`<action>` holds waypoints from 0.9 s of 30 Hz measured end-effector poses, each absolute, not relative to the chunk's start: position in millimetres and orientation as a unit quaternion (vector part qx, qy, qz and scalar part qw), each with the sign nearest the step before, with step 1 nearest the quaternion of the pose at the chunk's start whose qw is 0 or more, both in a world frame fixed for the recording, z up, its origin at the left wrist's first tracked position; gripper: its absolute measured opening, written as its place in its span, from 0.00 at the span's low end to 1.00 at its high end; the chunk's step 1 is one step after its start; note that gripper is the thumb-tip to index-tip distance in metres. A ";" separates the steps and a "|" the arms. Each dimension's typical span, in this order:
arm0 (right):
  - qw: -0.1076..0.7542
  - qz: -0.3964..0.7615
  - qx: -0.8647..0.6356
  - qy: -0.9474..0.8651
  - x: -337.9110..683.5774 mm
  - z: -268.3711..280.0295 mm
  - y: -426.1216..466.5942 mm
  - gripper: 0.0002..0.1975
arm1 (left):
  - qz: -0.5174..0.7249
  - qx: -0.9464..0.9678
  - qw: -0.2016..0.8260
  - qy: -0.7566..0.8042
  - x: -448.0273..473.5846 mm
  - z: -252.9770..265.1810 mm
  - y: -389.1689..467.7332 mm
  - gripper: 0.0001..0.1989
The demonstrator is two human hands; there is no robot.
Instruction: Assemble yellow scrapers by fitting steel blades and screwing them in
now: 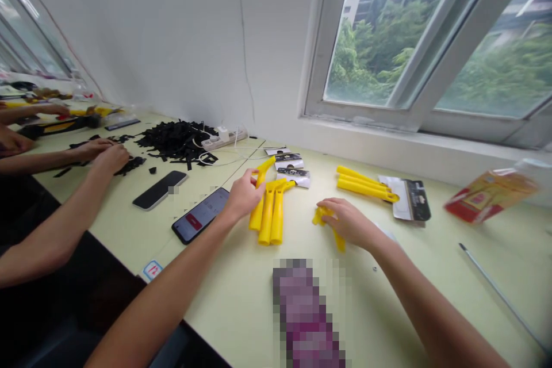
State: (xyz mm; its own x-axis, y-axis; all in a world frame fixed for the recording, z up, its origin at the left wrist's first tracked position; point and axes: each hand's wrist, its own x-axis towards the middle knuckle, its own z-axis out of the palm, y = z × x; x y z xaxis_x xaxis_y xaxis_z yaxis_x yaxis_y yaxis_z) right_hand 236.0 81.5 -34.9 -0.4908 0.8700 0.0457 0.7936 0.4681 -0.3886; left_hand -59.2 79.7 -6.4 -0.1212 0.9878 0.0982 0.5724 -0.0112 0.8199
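My left hand (245, 194) is closed around a yellow plastic handle (256, 215), a tube with a slanted narrow end, at the left of a small group. Right beside it lie more yellow handles (276, 215), side by side with their round ends toward me. My right hand (347, 219) curls its fingers over small yellow plastic pieces (319, 215) on the table; a longer yellow part (339, 241) shows under the palm. The fingers partly hide these pieces, so their exact shape is unclear.
Carded yellow handles (362, 185) lie near the window, with a red-yellow pouch (491, 192) and a metal rod (495, 287) to the right. Two phones (160, 190) and a pixelated object (306, 316) are nearer. Co-workers' hands (107, 155) work at left by a black heap (175, 141).
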 end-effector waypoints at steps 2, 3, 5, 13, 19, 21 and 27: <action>0.122 0.155 -0.494 -0.847 239.3 -35.4 83.6 0.21 | 0.426 0.586 0.349 0.595 -48.2 -2.2 84.0 0.24; 0.122 0.153 -0.495 -0.847 241.3 -35.5 84.5 0.22 | 0.444 0.575 0.389 0.567 -42.0 -0.7 84.9 0.23; 0.120 0.150 -0.492 -0.849 245.3 -35.7 86.1 0.21 | 0.470 0.554 0.448 0.521 -30.4 0.4 83.4 0.22; 0.167 0.161 -0.505 -0.831 249.4 -28.4 87.1 0.22 | 0.485 0.376 0.732 0.295 -18.5 -15.7 60.3 0.19; 0.204 0.186 -0.539 -0.796 275.4 31.4 52.9 0.14 | 0.537 0.377 0.700 0.282 -28.0 1.7 60.9 0.15; 0.121 0.215 -0.547 -0.800 285.0 41.2 31.1 0.10 | 0.526 0.381 0.709 0.274 -27.2 4.9 58.6 0.14; -0.076 0.242 -0.534 -0.806 297.6 23.2 -0.5 0.12 | 0.465 0.403 0.742 0.266 -8.5 4.9 38.2 0.12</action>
